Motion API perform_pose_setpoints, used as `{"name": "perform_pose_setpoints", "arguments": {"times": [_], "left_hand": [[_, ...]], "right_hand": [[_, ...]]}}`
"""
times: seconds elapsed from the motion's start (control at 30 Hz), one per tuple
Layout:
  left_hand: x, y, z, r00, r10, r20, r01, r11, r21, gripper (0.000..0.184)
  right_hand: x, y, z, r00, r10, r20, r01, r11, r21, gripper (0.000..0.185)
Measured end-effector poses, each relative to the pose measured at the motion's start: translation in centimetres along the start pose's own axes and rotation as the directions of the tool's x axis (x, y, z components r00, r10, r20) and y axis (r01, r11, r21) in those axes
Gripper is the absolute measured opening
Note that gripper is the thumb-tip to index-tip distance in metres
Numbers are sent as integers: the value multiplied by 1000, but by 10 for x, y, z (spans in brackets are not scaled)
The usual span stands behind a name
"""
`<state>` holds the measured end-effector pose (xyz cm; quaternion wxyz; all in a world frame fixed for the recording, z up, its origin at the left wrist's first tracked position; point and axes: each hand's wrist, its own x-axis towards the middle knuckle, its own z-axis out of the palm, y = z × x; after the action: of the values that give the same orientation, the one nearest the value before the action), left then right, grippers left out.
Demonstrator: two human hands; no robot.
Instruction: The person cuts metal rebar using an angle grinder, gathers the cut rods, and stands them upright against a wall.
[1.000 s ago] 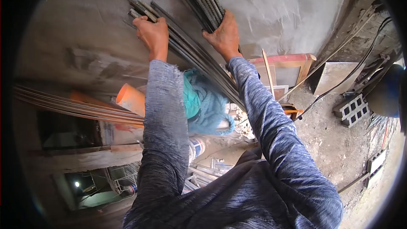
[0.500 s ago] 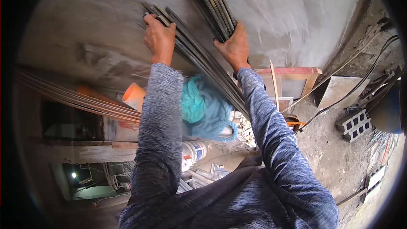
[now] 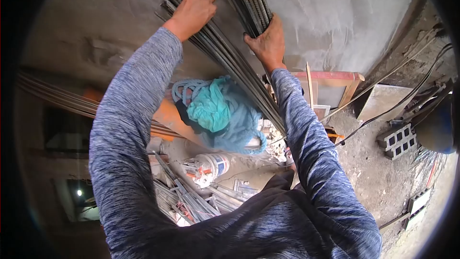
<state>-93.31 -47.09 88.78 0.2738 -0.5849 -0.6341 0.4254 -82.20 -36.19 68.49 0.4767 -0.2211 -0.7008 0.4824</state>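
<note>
Two groups of ribbed steel rebar lean against the grey wall. My right hand (image 3: 269, 43) is wrapped round the right-hand bundle of rebar (image 3: 247, 0), thumb on the near side. Across the upper part of the left-hand bundle of rebar (image 3: 225, 52) lies my left hand (image 3: 196, 12), its back toward me and its fingers curled over the bars' right side. The palm is hidden. Both bundles slant down to the right, and my right forearm covers their lower part.
Blue rope (image 3: 239, 127) and a turquoise cloth (image 3: 211, 108) are heaped below the bars. A white bucket (image 3: 215, 165) stands nearer me by metal pieces (image 3: 187, 196). At right are a wooden frame (image 3: 330, 84), a cable (image 3: 383, 117) and a hollow block (image 3: 397, 141).
My left hand has shifted up and right, from the left edge of its bundle to over the bars. My right hand and its rebar have moved slightly, with the grip kept.
</note>
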Motion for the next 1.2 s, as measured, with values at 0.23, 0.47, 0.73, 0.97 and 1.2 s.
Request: {"name": "perform_pose_setpoints", "arguments": {"times": [0.23, 0.47, 0.73, 0.97, 1.2], "left_hand": [[11, 8, 6, 973, 98, 208, -129, 982, 141, 16], [16, 3, 5, 954, 148, 259, -192, 970, 152, 22], [9, -3, 7, 979, 86, -187, -111, 985, -130, 19], [8, 0, -7, 966, 66, -250, -109, 981, -161, 9], [12, 0, -8, 931, -198, -306, -101, 667, -738, 44]], "right_hand": [[1, -1, -1, 1000, 2, -13, -2, 1000, -30, 77], [1, 2, -2, 998, 60, 34, -60, 998, 27, 78], [-2, 6, -1, 989, 106, 103, -107, 994, 4, 93], [-7, -7, -2, 999, -24, 24, 24, 1000, -13, 112], [-11, -12, 10, 997, 3, -82, -12, 993, -114, 113]]}}
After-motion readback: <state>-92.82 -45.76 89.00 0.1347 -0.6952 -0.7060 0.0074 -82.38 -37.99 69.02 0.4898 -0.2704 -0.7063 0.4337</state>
